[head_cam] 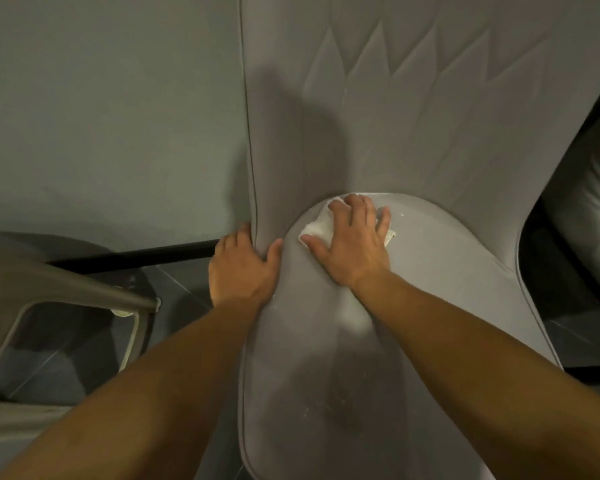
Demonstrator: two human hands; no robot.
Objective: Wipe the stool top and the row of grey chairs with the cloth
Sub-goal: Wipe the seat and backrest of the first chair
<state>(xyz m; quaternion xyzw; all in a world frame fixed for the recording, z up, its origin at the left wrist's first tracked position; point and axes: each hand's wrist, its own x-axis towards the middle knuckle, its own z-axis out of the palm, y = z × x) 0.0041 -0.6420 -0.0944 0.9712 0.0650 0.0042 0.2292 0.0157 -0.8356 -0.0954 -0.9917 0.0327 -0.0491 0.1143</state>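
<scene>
A grey upholstered chair (430,271) fills the middle, its quilted backrest rising above the seat. My right hand (352,240) lies flat on a white cloth (317,225) and presses it onto the back of the seat, where seat and backrest meet. My left hand (245,265) grips the left edge of the chair at the base of the backrest, thumb on the seat side, fingers wrapped behind the edge. Pale specks dot the seat near its front.
A beige plastic stool (66,282) stands at the lower left on the dark tiled floor. A second grey chair (593,188) shows at the right edge. A grey wall (111,116) with a black skirting strip runs behind.
</scene>
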